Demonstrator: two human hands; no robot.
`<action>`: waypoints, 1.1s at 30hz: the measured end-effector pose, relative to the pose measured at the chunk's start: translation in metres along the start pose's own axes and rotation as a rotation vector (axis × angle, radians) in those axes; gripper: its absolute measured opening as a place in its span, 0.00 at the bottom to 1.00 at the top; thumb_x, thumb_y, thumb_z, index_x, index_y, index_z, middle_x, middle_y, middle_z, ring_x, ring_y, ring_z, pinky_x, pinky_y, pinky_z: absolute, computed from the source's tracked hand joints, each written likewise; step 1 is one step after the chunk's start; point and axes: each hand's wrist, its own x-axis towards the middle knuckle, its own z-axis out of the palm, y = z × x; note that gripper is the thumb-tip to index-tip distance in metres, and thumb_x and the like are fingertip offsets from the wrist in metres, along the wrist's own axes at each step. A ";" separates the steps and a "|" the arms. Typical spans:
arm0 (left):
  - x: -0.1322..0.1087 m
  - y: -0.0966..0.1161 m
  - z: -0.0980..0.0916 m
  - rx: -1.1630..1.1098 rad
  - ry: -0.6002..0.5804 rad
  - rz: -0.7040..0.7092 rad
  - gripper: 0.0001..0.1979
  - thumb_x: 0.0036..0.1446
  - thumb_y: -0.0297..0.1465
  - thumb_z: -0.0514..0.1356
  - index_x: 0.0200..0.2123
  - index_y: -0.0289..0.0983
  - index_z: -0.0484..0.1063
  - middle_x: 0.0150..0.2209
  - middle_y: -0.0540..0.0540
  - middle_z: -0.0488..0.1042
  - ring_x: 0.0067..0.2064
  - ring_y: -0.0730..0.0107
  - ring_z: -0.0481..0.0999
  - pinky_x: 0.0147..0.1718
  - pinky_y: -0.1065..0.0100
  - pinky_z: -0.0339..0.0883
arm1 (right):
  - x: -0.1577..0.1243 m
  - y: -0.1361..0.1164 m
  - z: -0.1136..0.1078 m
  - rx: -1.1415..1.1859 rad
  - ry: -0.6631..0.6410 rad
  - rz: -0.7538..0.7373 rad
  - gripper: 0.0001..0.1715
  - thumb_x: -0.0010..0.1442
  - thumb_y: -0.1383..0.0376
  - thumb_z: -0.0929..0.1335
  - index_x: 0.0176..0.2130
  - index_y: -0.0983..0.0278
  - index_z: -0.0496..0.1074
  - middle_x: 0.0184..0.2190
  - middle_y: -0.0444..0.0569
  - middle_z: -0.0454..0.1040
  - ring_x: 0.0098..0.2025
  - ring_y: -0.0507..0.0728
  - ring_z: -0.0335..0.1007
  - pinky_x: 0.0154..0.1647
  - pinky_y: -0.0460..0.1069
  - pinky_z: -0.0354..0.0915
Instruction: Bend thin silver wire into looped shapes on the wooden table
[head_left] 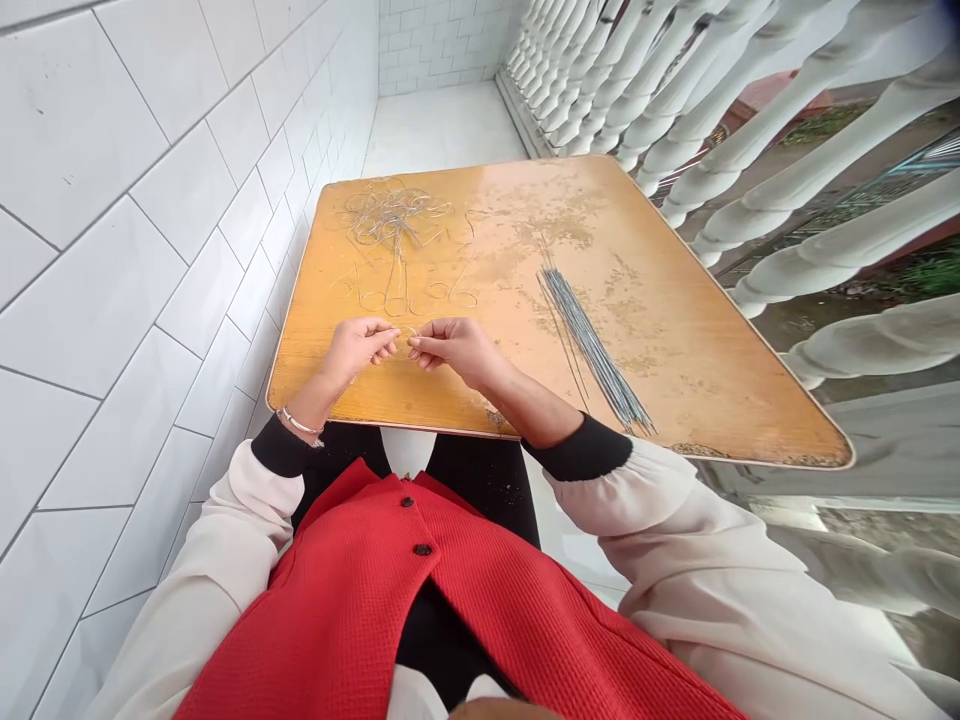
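Observation:
Above the near left part of the table, my left hand (361, 347) and my right hand (454, 350) face each other with a small gap between the fingertips. Both are closed in a pinch. A thin, pale piece of wire (412, 331) shows at my right fingertips and curves toward the left ones; its full length is too fine to make out. Just beyond the hands lies a loose tangle of thin silvery wire (395, 215), with curled strands trailing toward me. To the right of my right hand rests a bundle of straight grey wire rods (596, 345), a few lying slightly apart.
The wooden table (487, 290) has a worn, stained top and rounded corners. A white tiled wall (150, 270) runs close along the left. White balusters (750, 210) line the right side, with ground and plants beyond them.

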 end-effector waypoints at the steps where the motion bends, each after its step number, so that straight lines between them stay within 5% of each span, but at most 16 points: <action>1: -0.001 0.001 0.000 -0.037 -0.009 -0.023 0.12 0.62 0.23 0.61 0.24 0.33 0.72 0.22 0.52 0.72 0.23 0.82 0.66 0.25 0.76 0.59 | 0.000 0.001 0.000 0.011 -0.007 0.008 0.21 0.47 0.58 0.83 0.23 0.67 0.73 0.19 0.44 0.75 0.19 0.46 0.68 0.22 0.42 0.66; 9: -0.003 0.003 -0.003 -0.025 -0.047 -0.085 0.13 0.63 0.22 0.61 0.24 0.32 0.73 0.21 0.52 0.72 0.21 0.84 0.67 0.24 0.77 0.59 | 0.001 -0.005 -0.010 -0.079 0.016 -0.004 0.10 0.58 0.64 0.77 0.30 0.67 0.76 0.26 0.46 0.76 0.24 0.47 0.69 0.25 0.42 0.66; 17: -0.013 0.008 0.000 0.007 -0.112 -0.111 0.12 0.62 0.21 0.61 0.25 0.31 0.74 0.20 0.52 0.72 0.21 0.84 0.67 0.23 0.77 0.60 | 0.028 -0.038 -0.029 -0.395 0.276 -0.441 0.15 0.59 0.65 0.75 0.48 0.60 0.79 0.49 0.52 0.78 0.40 0.53 0.75 0.37 0.47 0.73; 25: -0.013 -0.004 0.007 -0.048 -0.131 -0.125 0.12 0.61 0.19 0.61 0.24 0.31 0.73 0.18 0.53 0.71 0.19 0.84 0.66 0.20 0.77 0.59 | 0.024 -0.042 -0.021 0.005 0.089 -0.146 0.12 0.61 0.63 0.75 0.29 0.67 0.76 0.31 0.50 0.79 0.25 0.46 0.67 0.24 0.43 0.63; 33: -0.014 -0.008 0.011 -0.078 -0.101 -0.121 0.12 0.61 0.19 0.61 0.24 0.32 0.73 0.18 0.54 0.71 0.18 0.84 0.67 0.20 0.78 0.60 | 0.023 -0.043 -0.010 0.022 0.183 -0.127 0.20 0.62 0.76 0.70 0.21 0.66 0.69 0.19 0.42 0.70 0.18 0.44 0.56 0.19 0.41 0.55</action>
